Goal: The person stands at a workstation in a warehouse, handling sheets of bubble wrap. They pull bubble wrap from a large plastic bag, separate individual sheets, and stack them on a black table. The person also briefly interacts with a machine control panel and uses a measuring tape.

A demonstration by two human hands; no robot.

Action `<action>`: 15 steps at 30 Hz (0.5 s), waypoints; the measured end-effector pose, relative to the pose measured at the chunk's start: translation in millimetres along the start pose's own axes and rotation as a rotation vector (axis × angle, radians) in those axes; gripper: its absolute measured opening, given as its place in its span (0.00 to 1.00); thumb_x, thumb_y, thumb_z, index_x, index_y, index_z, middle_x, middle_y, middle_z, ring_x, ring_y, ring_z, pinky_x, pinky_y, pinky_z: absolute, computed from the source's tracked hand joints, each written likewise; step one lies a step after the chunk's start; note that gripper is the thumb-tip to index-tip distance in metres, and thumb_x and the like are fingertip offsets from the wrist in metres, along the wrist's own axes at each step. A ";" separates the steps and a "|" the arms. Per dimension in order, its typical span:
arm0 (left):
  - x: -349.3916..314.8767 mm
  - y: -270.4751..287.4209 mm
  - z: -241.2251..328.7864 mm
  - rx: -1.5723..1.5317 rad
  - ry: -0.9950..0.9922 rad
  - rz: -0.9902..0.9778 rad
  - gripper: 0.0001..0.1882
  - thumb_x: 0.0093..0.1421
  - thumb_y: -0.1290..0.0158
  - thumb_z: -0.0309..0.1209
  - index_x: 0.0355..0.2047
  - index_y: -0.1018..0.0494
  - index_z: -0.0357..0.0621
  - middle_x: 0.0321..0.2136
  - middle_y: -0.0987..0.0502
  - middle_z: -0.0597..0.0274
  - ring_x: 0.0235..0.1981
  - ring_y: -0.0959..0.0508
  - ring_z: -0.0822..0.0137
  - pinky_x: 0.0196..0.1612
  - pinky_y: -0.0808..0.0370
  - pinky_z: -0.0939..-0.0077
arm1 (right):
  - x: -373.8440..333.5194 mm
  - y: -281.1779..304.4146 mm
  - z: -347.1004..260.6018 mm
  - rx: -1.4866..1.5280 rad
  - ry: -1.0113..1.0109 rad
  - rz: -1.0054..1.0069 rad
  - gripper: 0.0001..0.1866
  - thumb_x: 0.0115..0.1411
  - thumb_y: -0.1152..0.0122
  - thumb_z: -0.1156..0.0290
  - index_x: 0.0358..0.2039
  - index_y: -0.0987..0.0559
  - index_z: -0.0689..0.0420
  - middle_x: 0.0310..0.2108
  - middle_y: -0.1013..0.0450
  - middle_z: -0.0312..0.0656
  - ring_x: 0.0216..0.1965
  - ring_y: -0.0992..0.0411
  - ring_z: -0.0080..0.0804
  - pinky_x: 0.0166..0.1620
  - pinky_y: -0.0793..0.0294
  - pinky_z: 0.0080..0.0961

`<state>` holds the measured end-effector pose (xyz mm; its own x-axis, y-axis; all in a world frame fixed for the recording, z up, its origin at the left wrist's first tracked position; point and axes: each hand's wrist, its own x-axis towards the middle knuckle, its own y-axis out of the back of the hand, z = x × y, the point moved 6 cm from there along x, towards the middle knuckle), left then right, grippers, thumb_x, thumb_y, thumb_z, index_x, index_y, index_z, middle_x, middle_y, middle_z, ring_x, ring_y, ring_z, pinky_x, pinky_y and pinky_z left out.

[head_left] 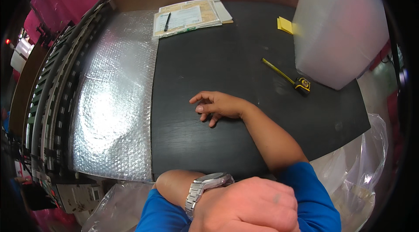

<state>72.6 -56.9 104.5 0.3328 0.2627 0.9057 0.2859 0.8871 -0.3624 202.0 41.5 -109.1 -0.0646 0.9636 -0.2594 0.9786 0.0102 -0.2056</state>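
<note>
My left hand point(251, 206) is raised close to the camera at the bottom middle, its back toward me. The fingers look curled into a fist, and whatever they may hold is hidden. A silver metal watch point(205, 188) is on that wrist. My right hand point(220, 106) rests on the dark table mat point(196, 66), fingers apart and slightly bent, with nothing in them. A yellow and black tape measure point(302, 85) lies to its right and farther back, with part of its blade pulled out.
Bubble wrap point(118, 96) covers the left side, beside a roller conveyor point(56, 96). Papers point(187, 16) with a black pen point(167, 21) lie at the back. Yellow sticky notes point(285, 25) sit by a tall whitish wrapped block point(340, 27). Clear plastic point(349, 166) hangs at the right edge.
</note>
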 end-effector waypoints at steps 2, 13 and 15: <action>4.1 6.5 2.3 0.003 -0.056 -0.063 0.26 0.61 0.67 0.43 0.24 0.29 0.31 0.19 0.28 0.48 0.16 0.29 0.59 0.19 0.31 0.70 | -0.3 -1.4 -0.7 -0.010 -0.005 0.007 0.24 0.55 0.48 0.66 0.50 0.40 0.62 0.36 0.38 0.41 0.35 0.32 0.25 0.30 0.25 0.19; 9.4 19.1 -1.4 -0.313 0.172 -0.346 0.19 0.59 0.61 0.38 0.23 0.31 0.34 0.21 0.29 0.47 0.19 0.30 0.54 0.23 0.32 0.62 | -1.2 -2.0 -3.5 -0.065 0.007 0.030 0.22 0.56 0.49 0.67 0.50 0.39 0.61 0.36 0.37 0.41 0.35 0.33 0.24 0.32 0.25 0.19; 0.8 17.6 -2.9 -0.278 0.242 -0.235 0.14 0.57 0.60 0.33 0.22 0.33 0.36 0.20 0.31 0.48 0.20 0.32 0.53 0.24 0.34 0.58 | -1.7 -2.2 -3.7 -0.067 0.008 0.037 0.22 0.56 0.49 0.67 0.50 0.38 0.61 0.36 0.37 0.41 0.35 0.33 0.24 0.32 0.25 0.19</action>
<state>80.6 -42.1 98.2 0.4212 -0.0596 0.9050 0.5991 0.7674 -0.2283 200.7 40.9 -104.7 -0.0265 0.9659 -0.2577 0.9912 -0.0081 -0.1324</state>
